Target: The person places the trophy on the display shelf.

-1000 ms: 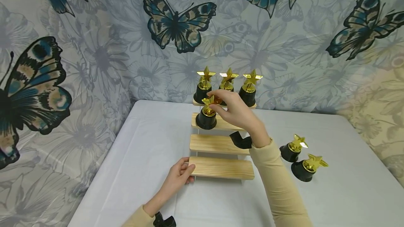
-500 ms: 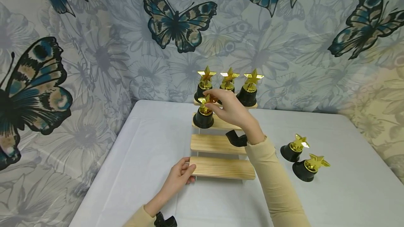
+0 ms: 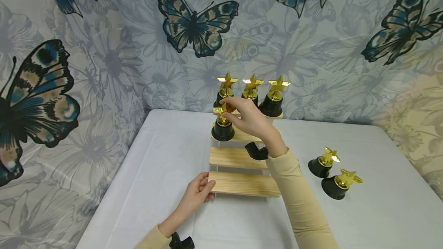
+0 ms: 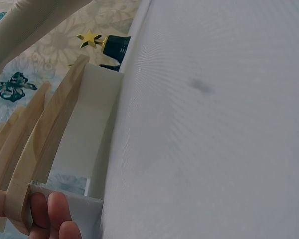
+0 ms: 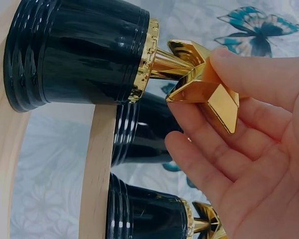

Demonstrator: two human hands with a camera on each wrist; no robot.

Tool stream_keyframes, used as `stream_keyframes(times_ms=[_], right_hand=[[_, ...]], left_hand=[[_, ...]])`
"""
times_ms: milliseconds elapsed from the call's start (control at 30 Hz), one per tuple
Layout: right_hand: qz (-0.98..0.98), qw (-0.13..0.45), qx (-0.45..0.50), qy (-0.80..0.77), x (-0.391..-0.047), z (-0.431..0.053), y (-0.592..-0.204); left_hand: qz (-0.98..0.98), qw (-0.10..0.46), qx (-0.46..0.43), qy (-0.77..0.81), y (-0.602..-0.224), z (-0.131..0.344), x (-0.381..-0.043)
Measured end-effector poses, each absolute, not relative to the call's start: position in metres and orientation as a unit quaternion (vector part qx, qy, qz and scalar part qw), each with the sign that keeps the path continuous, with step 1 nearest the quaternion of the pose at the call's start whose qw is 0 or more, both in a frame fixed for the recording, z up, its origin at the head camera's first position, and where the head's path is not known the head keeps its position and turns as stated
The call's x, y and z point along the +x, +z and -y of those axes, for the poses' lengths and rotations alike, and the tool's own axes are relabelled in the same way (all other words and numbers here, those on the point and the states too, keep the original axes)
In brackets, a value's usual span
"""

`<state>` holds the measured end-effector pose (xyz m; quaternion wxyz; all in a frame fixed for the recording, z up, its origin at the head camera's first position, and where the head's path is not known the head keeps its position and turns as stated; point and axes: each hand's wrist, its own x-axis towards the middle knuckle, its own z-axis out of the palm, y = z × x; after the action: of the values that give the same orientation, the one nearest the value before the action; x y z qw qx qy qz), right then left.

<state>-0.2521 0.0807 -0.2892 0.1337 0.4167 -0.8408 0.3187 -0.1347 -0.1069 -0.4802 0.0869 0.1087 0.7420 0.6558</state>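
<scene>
My right hand [image 3: 250,118] pinches the gold star of a small trophy [image 3: 223,131] between thumb and fingers. Its black base stands upright at the left end of the second step from the top of a wooden tiered stand [image 3: 238,158]. In the right wrist view the thumb lies against the star [image 5: 209,89], and the black base [image 5: 84,52] meets the wood. My left hand [image 3: 197,191] grips the left end of the lowest step; in the left wrist view its fingers [image 4: 52,211] curl under the board. Three matching trophies [image 3: 271,105] line the top step, partly hidden by my right hand.
Two more star trophies [image 3: 320,166] [image 3: 335,186] stand on the white-covered table [image 3: 387,218] right of the stand. Behind the table hangs a butterfly-print cloth [image 3: 194,72]. White supports [image 4: 84,124] hold the steps from below. The right forearm crosses the stand's right side.
My right hand has shifted slightly left with the trophy, bringing it to the left end of the second step. The left hand keeps its hold on the lowest step.
</scene>
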Motion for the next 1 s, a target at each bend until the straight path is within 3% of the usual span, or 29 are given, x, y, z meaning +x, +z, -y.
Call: stream_keyframes(times_ms=[333, 567, 1000], right_hand=[[0.845, 0.127, 0.402, 0.329, -0.249, -0.081, -0.290], [0.845, 0.127, 0.399, 0.332, -0.245, -0.082, -0.292], [0.808, 0.238, 0.419, 0.339, -0.226, -0.100, -0.283]], left_hand=[[-0.741, 0.091, 0.115, 0.655, -0.457, 0.105, -0.128], [-0.747, 0.092, 0.108, 0.650, -0.478, 0.105, -0.133], [-0.750, 0.086, 0.112, 0.646, -0.478, 0.107, -0.133]])
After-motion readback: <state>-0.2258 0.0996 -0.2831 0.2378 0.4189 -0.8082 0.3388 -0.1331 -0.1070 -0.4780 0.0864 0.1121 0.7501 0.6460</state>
